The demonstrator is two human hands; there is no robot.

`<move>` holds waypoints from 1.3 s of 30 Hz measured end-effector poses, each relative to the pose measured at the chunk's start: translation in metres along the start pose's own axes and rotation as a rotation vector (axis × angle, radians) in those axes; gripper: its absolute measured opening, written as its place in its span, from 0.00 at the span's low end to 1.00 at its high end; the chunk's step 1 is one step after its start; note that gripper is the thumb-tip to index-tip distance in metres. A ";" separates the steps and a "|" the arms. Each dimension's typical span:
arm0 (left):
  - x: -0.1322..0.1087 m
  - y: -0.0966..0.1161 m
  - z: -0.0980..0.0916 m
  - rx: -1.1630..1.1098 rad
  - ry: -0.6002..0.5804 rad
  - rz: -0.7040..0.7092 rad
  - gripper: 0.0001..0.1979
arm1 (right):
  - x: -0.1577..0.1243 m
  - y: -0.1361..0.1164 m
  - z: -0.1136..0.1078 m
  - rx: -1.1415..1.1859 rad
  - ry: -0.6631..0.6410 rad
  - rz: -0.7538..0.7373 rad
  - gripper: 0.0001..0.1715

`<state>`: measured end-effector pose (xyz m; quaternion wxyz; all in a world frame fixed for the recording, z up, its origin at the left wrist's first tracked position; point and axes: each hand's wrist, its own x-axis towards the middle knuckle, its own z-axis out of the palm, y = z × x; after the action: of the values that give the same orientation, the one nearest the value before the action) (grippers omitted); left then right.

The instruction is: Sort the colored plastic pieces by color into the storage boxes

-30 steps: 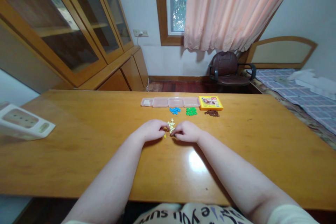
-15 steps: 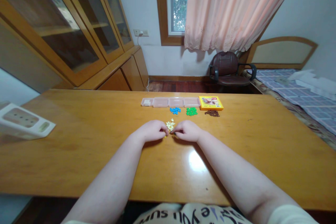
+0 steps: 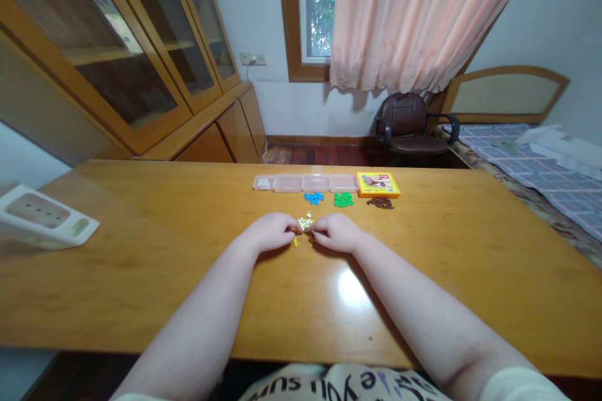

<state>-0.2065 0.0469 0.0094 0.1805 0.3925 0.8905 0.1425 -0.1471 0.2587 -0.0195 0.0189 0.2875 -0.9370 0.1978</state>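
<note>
My left hand (image 3: pixel 271 232) and my right hand (image 3: pixel 337 234) rest low over the table, fingertips meeting at the near edge of a small pile of pale yellow pieces (image 3: pixel 305 220). Both hands are closed in a pinch; whatever is between the fingers is too small to make out. Just below my left fingertips lies a yellow piece (image 3: pixel 296 242), and tiny yellow bits lie by my right fingers. Beyond the hands are a blue pile (image 3: pixel 313 198), a green pile (image 3: pixel 343 200) and a brown pile (image 3: pixel 380 203) of small pieces.
A row of clear plastic trays (image 3: pixel 316 183) lies near the table's far edge, with a yellow box (image 3: pixel 378 184) at its right end. A white container (image 3: pixel 47 216) stands at the left. Past the table are a brown armchair (image 3: pixel 408 122) and a bed (image 3: pixel 540 156).
My fingertips have shifted slightly away from me and closer together, onto the pale pile's near edge. More of the yellow piece below my left fingers now shows.
</note>
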 end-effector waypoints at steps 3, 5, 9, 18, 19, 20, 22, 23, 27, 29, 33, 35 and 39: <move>0.000 0.001 -0.002 0.016 0.011 -0.035 0.19 | 0.000 0.000 0.000 -0.018 -0.022 0.007 0.16; 0.000 0.002 -0.002 0.016 0.031 -0.032 0.19 | 0.000 0.000 -0.001 -0.046 -0.025 0.030 0.15; -0.001 0.006 -0.002 0.001 0.031 0.005 0.20 | 0.000 0.000 -0.004 -0.080 -0.004 0.055 0.15; 0.000 0.003 -0.002 0.025 0.027 0.003 0.19 | 0.000 0.000 -0.001 -0.022 -0.034 -0.011 0.16; 0.000 0.002 -0.002 0.034 0.034 -0.006 0.19 | 0.000 0.001 -0.001 -0.040 -0.033 -0.006 0.16; 0.000 0.002 -0.002 0.043 0.042 -0.015 0.19 | 0.000 0.001 -0.001 -0.060 -0.030 0.002 0.15; 0.000 0.004 -0.002 0.054 0.055 -0.023 0.19 | 0.000 0.001 -0.002 -0.092 -0.016 0.027 0.16; -0.001 0.005 -0.002 0.054 0.058 -0.018 0.19 | 0.000 0.001 -0.003 -0.097 -0.005 0.037 0.17; -0.001 0.006 -0.002 0.059 0.048 0.004 0.20 | 0.000 0.001 -0.002 -0.043 0.018 -0.001 0.15; 0.000 0.005 -0.002 0.070 0.046 -0.001 0.19 | -0.001 0.000 -0.001 -0.005 -0.002 -0.040 0.15; 0.000 0.002 -0.002 0.090 0.061 -0.023 0.18 | 0.000 0.000 0.000 0.021 -0.025 -0.049 0.16; 0.000 0.003 -0.003 0.087 0.073 -0.024 0.18 | 0.001 -0.001 -0.001 0.013 -0.009 -0.008 0.17; -0.002 0.006 -0.003 0.021 0.033 0.042 0.18 | 0.001 -0.002 -0.001 -0.008 -0.014 0.056 0.18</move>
<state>-0.2029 0.0493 0.0148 0.1588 0.4108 0.8863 0.1433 -0.1472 0.2574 -0.0179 0.0079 0.2622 -0.9456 0.1926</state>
